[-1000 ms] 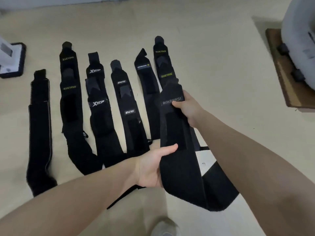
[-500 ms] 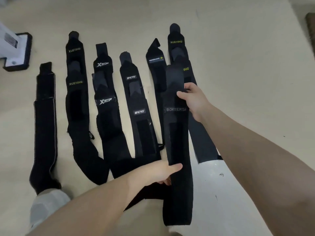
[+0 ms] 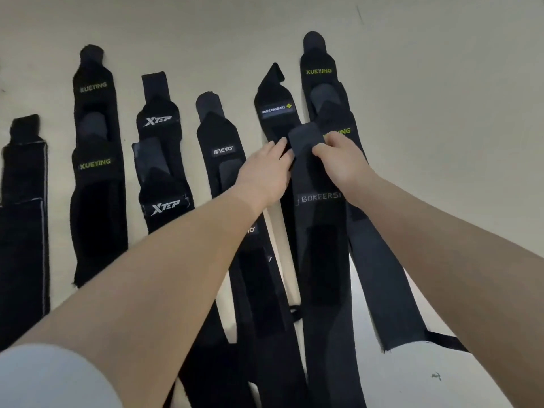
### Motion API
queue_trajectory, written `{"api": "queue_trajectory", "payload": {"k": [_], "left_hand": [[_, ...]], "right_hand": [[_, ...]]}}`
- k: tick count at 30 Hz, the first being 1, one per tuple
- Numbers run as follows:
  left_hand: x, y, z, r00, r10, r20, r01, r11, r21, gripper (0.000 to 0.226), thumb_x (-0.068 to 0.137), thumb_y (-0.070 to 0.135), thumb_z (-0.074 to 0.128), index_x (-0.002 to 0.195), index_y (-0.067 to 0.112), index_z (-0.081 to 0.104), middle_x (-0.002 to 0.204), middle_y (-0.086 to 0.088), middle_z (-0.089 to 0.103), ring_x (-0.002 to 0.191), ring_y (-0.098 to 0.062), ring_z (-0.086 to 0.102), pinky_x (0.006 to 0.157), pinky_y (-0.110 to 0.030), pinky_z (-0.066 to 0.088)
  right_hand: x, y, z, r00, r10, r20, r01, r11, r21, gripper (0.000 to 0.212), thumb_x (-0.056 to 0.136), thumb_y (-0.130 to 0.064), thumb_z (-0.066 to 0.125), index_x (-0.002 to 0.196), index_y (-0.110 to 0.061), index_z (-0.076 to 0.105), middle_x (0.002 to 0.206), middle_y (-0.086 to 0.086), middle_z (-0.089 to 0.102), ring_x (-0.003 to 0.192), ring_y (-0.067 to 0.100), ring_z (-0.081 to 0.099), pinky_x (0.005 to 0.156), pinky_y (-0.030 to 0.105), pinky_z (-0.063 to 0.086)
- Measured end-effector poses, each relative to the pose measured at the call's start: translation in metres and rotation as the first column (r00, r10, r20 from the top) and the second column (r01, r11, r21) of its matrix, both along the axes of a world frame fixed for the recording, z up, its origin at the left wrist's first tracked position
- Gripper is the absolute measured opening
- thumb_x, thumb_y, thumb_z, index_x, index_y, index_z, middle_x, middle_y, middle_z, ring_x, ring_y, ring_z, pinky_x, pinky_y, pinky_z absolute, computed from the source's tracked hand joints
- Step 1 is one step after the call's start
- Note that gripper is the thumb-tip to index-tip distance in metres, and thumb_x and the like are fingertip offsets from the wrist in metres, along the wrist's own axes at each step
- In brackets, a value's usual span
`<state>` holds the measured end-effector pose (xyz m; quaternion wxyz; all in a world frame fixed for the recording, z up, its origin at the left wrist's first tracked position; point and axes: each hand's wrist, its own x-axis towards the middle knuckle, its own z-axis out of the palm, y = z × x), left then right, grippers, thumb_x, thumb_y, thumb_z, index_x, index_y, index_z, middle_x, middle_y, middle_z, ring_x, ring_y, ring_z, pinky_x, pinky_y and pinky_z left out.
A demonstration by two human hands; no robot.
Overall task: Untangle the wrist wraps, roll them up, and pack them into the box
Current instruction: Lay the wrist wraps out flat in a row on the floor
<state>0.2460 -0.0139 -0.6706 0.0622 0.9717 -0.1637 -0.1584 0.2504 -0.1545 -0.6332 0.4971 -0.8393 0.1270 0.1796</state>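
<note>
Seven black wrist wraps fanned out flat on a beige floor (image 3: 441, 83), both hands at the top of one.

The BOKEERSI wrap (image 3: 322, 254) lies lengthwise between the MANUEKLEAR wrap (image 3: 276, 110) and the right XUEYING wrap (image 3: 319, 72), overlapping both. Left hand (image 3: 263, 175) and right hand (image 3: 343, 161) pinch its grey top tab (image 3: 304, 136), fingers curled on the edges. No box visible.
</note>
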Motion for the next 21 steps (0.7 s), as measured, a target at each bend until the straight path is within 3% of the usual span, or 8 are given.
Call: {"api": "queue_trajectory", "payload": {"k": [2, 4, 7, 9, 15, 18, 21], "left_hand": [[0.013, 0.001, -0.014, 0.995, -0.072, -0.063, 0.079, 0.989, 0.123, 0.057, 0.099, 0.033, 0.037, 0.15, 0.017, 0.018, 0.159, -0.008, 0.004, 0.145, -0.028, 0.01, 0.117, -0.037, 0.017], [0.017, 0.005, -0.028, 0.991, -0.025, -0.134, 0.04, 0.993, 0.112, 0.069, 0.095, 0.041, 0.047, 0.151, 0.019, 0.014, 0.159, -0.009, 0.001, 0.146, -0.026, 0.007, 0.118, -0.037, 0.016], [0.015, 0.015, -0.041, 0.994, -0.01, -0.11, 0.011, 1.0, 0.011, 0.078, 0.09, 0.041, 0.058, 0.151, 0.018, 0.015, 0.159, -0.006, -0.002, 0.146, -0.023, 0.006, 0.117, -0.036, 0.017], [0.014, 0.018, -0.041, 0.996, -0.016, -0.086, 0.012, 0.999, -0.044, 0.078, 0.088, 0.035, 0.06, 0.15, 0.015, 0.018, 0.159, -0.005, 0.0, 0.145, -0.022, 0.007, 0.117, -0.033, 0.017], [0.009, 0.021, -0.04, 0.972, 0.161, -0.169, -0.209, 0.926, -0.316, 0.085, 0.082, 0.019, 0.072, 0.148, 0.01, 0.02, 0.16, -0.002, 0.003, 0.146, -0.018, 0.011, 0.117, -0.028, 0.014], [0.009, 0.021, -0.037, 0.953, 0.187, -0.239, -0.267, 0.891, -0.366, 0.096, 0.082, 0.011, 0.069, 0.152, 0.015, 0.002, 0.16, -0.001, 0.004, 0.146, -0.017, 0.011, 0.117, -0.029, 0.016], [0.016, 0.026, -0.032, 0.942, 0.117, -0.316, -0.231, 0.907, -0.352, 0.1, 0.085, 0.008, 0.066, 0.151, 0.022, -0.008, 0.16, 0.0, -0.001, 0.146, -0.017, 0.006, 0.114, -0.029, 0.017]], "right_hand": [[0.008, 0.0, -0.006, 0.999, 0.003, 0.049, -0.001, 0.999, -0.047, 0.013, 0.091, -0.019, 0.044, 0.082, -0.01, 0.045, 0.078, 0.001, 0.046, 0.071, 0.013, 0.041, 0.061, 0.028, 0.032], [0.016, 0.001, -0.012, 0.998, 0.003, 0.069, 0.003, 0.997, -0.082, 0.019, 0.091, -0.018, 0.043, 0.073, -0.014, 0.036, 0.071, -0.002, 0.04, 0.064, 0.011, 0.036, 0.056, 0.026, 0.028], [0.028, 0.01, -0.024, 0.999, 0.049, -0.003, -0.049, 0.999, -0.02, 0.017, 0.092, -0.018, 0.044, 0.076, -0.013, 0.041, 0.077, 0.0, 0.047, 0.071, 0.011, 0.044, 0.063, 0.026, 0.035], [0.036, 0.016, -0.036, 0.996, 0.087, -0.025, -0.088, 0.995, -0.038, 0.018, 0.094, -0.022, 0.044, 0.081, -0.01, 0.046, 0.083, 0.008, 0.05, 0.078, 0.018, 0.047, 0.071, 0.033, 0.038], [0.064, 0.026, -0.061, 0.992, 0.106, -0.073, -0.124, 0.938, -0.323, 0.04, 0.094, -0.024, 0.052, 0.06, -0.014, 0.034, 0.062, 0.001, 0.039, 0.061, 0.016, 0.04, 0.055, 0.029, 0.031], [0.075, 0.036, -0.063, 0.98, 0.129, -0.149, -0.183, 0.876, -0.445, 0.032, 0.092, -0.026, 0.057, 0.068, -0.01, 0.043, 0.072, 0.004, 0.05, 0.073, 0.021, 0.05, 0.052, 0.027, 0.032], [0.078, 0.046, -0.062, 0.979, 0.107, -0.172, -0.183, 0.834, -0.52, 0.015, 0.091, -0.023, 0.059, 0.092, -0.009, 0.055, 0.102, 0.014, 0.061, 0.092, 0.028, 0.058, 0.065, 0.029, 0.039]]}}
